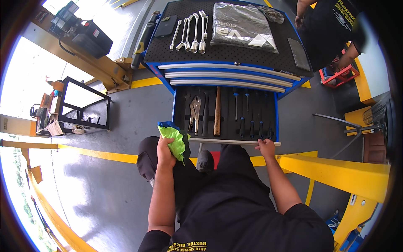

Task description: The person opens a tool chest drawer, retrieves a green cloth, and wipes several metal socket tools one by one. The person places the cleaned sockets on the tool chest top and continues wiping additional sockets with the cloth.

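My left hand (166, 152) is closed around a bright green cloth (176, 142) with a blue edge, held left of the open drawer's front. My right hand (266, 148) grips the pale drawer handle (235, 142) near its right end. Inside the pulled-out drawer, dark foam holds locking pliers (195, 114), a wooden-handled hammer (217, 111) and several screwdrivers (242, 127) with black and blue handles. On top of the blue tool cabinet (226, 65) lie several silver wrenches (194, 35), a grey plastic bag (241, 27) and a dark phone (166, 26).
Another person (331, 29) in black stands at the far right beside a red stand (342, 75). A yellow beam (336, 170) reaches in from the right. A black-framed cart (86, 103) and a yellow lift post (79, 50) stand left. A second flat dark device (299, 53) lies on the cabinet.
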Available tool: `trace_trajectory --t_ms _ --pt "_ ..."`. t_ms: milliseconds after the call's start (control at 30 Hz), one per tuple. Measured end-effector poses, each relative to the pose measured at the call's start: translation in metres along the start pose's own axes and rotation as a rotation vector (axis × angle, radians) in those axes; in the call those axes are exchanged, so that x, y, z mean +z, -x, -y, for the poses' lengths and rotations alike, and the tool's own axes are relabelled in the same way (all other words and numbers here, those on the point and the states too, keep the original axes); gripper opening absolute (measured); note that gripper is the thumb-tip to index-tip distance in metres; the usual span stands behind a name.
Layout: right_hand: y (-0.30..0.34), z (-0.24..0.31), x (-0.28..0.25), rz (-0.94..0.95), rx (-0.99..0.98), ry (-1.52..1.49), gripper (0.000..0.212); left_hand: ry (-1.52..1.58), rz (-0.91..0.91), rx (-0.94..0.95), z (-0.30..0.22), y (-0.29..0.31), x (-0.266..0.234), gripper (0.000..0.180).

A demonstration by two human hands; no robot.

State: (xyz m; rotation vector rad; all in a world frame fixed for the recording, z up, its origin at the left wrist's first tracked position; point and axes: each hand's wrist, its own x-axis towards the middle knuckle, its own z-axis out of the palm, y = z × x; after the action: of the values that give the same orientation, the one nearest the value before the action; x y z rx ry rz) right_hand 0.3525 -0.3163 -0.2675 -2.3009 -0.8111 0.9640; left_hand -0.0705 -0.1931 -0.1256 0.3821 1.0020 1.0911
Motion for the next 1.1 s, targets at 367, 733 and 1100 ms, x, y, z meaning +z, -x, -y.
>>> trace_trajectory --t_ms 367,733,1100 --pt "-0.154 0.047 0.065 -0.051 0.473 -1.371 0.055 -0.103 -0.058 -0.035 0.005 -0.003 0.012 0.051" --pt "-0.253 0.095 0.096 -0.003 0.54 -1.78 0.049 -0.205 -0.085 -0.054 0.011 -0.002 0.017 0.05" --pt "-0.116 -0.029 0.102 0.12 0.427 -1.308 0.051 -0.187 -0.081 -0.043 0.009 -0.003 0.012 0.051"
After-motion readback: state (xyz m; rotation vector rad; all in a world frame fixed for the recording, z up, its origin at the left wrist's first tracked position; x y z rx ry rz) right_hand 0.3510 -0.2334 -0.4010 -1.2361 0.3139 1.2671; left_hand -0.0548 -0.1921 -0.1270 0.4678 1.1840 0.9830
